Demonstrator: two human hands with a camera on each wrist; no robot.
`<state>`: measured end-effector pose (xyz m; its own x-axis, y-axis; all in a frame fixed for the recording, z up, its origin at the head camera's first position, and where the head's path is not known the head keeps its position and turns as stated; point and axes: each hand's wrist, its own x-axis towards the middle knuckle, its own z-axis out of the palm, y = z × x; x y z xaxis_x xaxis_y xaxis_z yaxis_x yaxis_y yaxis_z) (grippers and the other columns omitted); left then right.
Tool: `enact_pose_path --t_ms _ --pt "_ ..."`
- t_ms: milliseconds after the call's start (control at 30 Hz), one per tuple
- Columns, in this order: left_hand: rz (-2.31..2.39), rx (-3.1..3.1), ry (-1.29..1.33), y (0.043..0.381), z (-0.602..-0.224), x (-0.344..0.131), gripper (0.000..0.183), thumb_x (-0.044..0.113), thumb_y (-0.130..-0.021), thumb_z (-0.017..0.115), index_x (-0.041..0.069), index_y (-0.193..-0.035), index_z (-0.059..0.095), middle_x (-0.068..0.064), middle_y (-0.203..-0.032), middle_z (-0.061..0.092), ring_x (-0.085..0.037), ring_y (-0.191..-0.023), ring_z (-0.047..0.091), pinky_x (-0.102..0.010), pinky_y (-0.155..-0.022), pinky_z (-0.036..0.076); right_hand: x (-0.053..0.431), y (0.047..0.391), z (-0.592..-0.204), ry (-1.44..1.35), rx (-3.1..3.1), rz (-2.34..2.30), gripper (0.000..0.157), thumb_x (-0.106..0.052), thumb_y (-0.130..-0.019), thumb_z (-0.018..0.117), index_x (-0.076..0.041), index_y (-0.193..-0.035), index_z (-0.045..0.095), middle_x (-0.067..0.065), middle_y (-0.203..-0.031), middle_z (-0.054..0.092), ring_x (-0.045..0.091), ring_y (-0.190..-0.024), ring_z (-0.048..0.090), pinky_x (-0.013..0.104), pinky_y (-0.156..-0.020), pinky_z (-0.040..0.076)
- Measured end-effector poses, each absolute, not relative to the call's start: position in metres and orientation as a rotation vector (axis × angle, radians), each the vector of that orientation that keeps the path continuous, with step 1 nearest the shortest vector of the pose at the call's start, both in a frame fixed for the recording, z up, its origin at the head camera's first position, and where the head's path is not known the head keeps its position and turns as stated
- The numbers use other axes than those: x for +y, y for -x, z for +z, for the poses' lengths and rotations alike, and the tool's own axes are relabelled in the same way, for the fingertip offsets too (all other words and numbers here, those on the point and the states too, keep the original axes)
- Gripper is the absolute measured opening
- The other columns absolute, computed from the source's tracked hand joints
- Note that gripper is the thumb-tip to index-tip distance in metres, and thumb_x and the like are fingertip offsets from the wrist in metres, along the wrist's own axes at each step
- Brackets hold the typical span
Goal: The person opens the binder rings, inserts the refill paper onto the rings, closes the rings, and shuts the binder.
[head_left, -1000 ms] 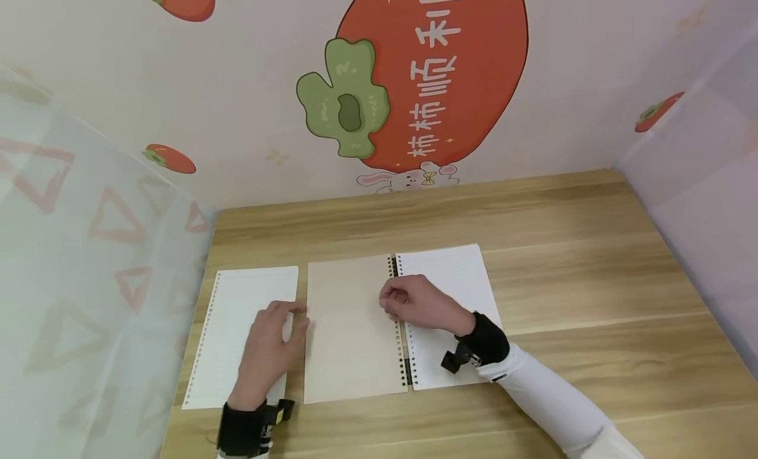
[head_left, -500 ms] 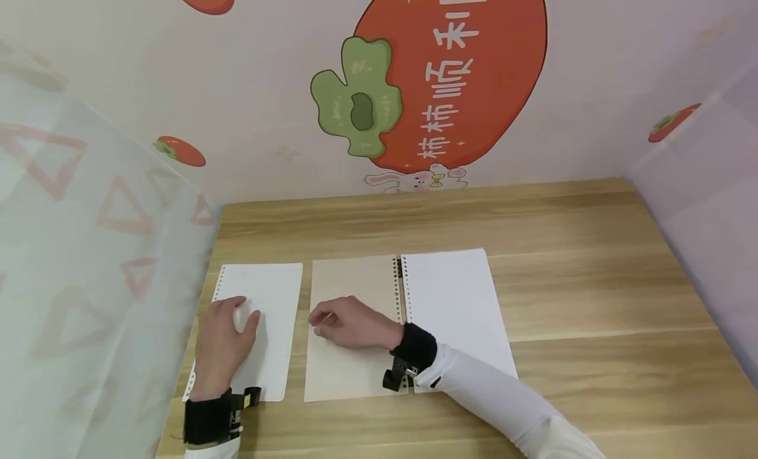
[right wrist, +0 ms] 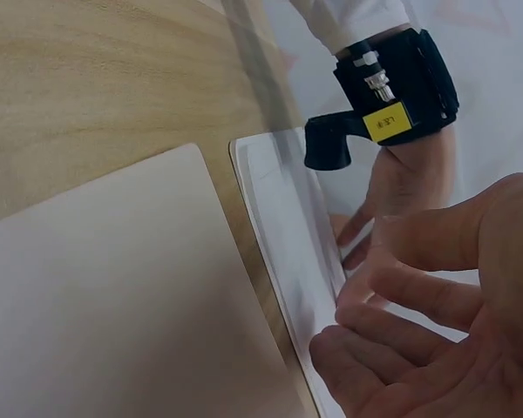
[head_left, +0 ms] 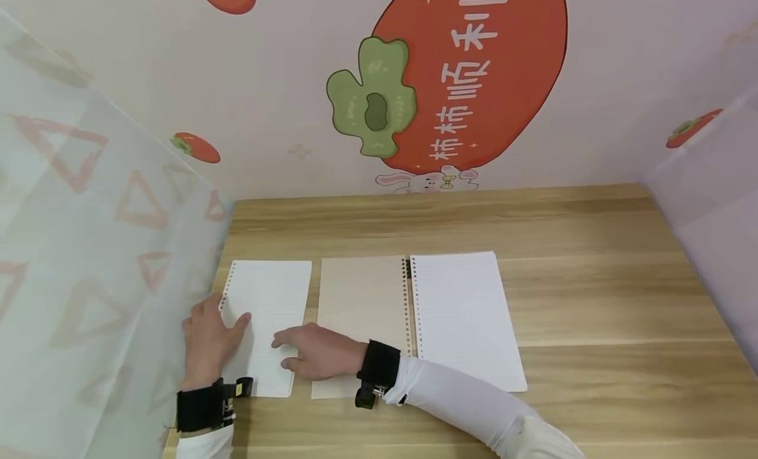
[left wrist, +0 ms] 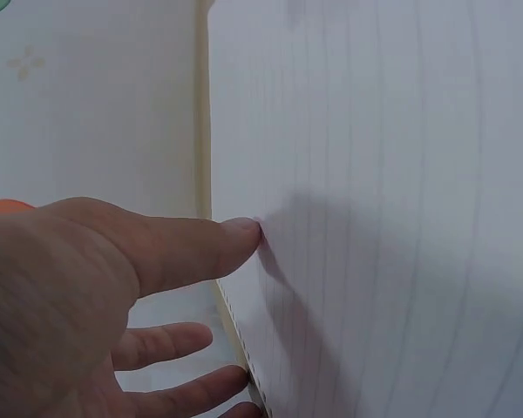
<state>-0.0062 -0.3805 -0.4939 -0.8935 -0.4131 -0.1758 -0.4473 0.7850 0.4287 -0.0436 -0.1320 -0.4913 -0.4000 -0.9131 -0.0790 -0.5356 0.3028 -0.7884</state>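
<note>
In the head view, a stack of white lined paper (head_left: 269,301), punched with holes along its left edge, lies at the left of the table. My left hand (head_left: 207,344) is at that punched edge, its thumb (left wrist: 183,248) over the top sheet and its other fingers spread beside the edge. My right hand (head_left: 322,352) is over the beige cover (head_left: 361,291) of a ring-hole binder notebook, its loosely bent fingers reaching across the stack's right edge. White lined pages (head_left: 458,308) form the notebook's right half. Between the halves, part of a dark binding strip (head_left: 408,269) shows.
The wooden table (head_left: 592,281) extends to the right and behind the paper. A printed back wall (head_left: 266,104) and side panels (head_left: 106,248) border it. The left panel stands close beside my left hand.
My left hand has moved left across the stack to its punched edge. My right hand has travelled left from the binding, over the beige cover, to the stack's right edge.
</note>
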Motion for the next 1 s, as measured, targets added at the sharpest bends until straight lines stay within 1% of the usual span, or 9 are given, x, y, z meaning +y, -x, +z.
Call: enact_pose_path --t_ms 100,333,433,533,633,700,800,867,1000 --pt "0.751 2.891 0.706 0.008 -0.493 -0.38 0.075 0.022 -0.099 0.073 -0.011 -0.156 0.036 -0.044 -0.153 0.035 -0.063 -0.135 0.031 -0.072 -0.11 0.032 -0.134 0.041 -0.492 1.276 2.055 -0.919 0.04 -0.021 -0.109 0.062 -0.006 -0.146 0.062 0.002 -0.152 0.062 0.007 -0.142 0.055 0.016 -0.114 0.041" --pt "0.798 2.861 0.759 0.01 -0.492 -0.382 0.078 0.02 -0.097 0.075 -0.011 -0.156 0.035 -0.041 -0.152 0.034 -0.06 -0.136 0.033 -0.071 -0.11 0.035 -0.136 0.039 -0.492 1.25 2.058 -0.903 0.04 -0.022 -0.109 0.062 -0.006 -0.146 0.062 0.003 -0.152 0.062 0.008 -0.143 0.054 0.018 -0.114 0.041" --pt "0.812 2.861 0.781 0.01 -0.492 -0.384 0.077 0.019 -0.096 0.076 -0.011 -0.156 0.036 -0.04 -0.152 0.035 -0.058 -0.135 0.036 -0.07 -0.111 0.035 -0.136 0.039 -0.491 1.249 2.064 -0.901 0.04 -0.023 -0.109 0.062 -0.006 -0.145 0.063 0.002 -0.151 0.063 0.007 -0.142 0.054 0.017 -0.114 0.042" --pt "0.845 2.844 0.808 0.011 -0.491 -0.387 0.076 0.016 -0.098 0.074 -0.011 -0.157 0.034 -0.039 -0.152 0.038 -0.054 -0.133 0.04 -0.068 -0.111 0.037 -0.136 0.039 -0.492 1.247 2.069 -0.905 0.04 -0.023 -0.109 0.062 -0.006 -0.145 0.063 0.002 -0.15 0.064 0.007 -0.142 0.055 0.017 -0.114 0.042" --pt "0.896 2.814 0.83 0.012 -0.49 -0.392 0.073 0.015 -0.102 0.068 -0.011 -0.159 0.03 -0.039 -0.154 0.041 -0.053 -0.134 0.044 -0.066 -0.11 0.039 -0.137 0.04 -0.492 1.241 2.077 -0.907 0.039 -0.023 -0.109 0.063 -0.006 -0.144 0.064 0.002 -0.148 0.066 0.007 -0.14 0.056 0.017 -0.113 0.042" --pt "0.925 2.792 0.845 0.013 -0.49 -0.396 0.067 0.016 -0.106 0.063 -0.009 -0.159 0.032 -0.038 -0.151 0.046 -0.051 -0.131 0.049 -0.063 -0.103 0.044 -0.137 0.04 -0.492 1.236 2.081 -0.91 0.039 -0.023 -0.108 0.063 -0.006 -0.143 0.064 0.002 -0.147 0.066 0.007 -0.14 0.057 0.017 -0.113 0.043" --pt "0.945 2.788 0.863 0.013 -0.493 -0.403 0.056 0.022 -0.108 0.06 -0.006 -0.153 0.042 -0.034 -0.143 0.056 -0.046 -0.121 0.058 -0.051 -0.088 0.05 -0.137 0.041 -0.492 1.233 2.084 -0.917 0.038 -0.023 -0.108 0.063 -0.006 -0.143 0.065 0.002 -0.147 0.066 0.007 -0.139 0.057 0.017 -0.112 0.043" --pt "0.954 2.798 0.871 0.012 -0.496 -0.407 0.049 0.024 -0.108 0.062 -0.005 -0.145 0.051 -0.031 -0.134 0.062 -0.042 -0.112 0.061 -0.042 -0.081 0.048 -0.136 0.041 -0.493 1.229 2.079 -0.925 0.039 -0.023 -0.108 0.063 -0.006 -0.143 0.065 0.002 -0.147 0.066 0.007 -0.139 0.057 0.017 -0.112 0.043" --pt "0.979 2.814 0.873 0.014 -0.496 -0.414 0.045 0.031 -0.105 0.068 -0.005 -0.132 0.062 -0.028 -0.122 0.068 -0.038 -0.105 0.064 -0.034 -0.076 0.046 -0.134 0.042 -0.493 1.214 2.081 -0.929 0.039 -0.024 -0.108 0.063 -0.007 -0.143 0.064 0.002 -0.147 0.066 0.007 -0.139 0.057 0.017 -0.112 0.043"
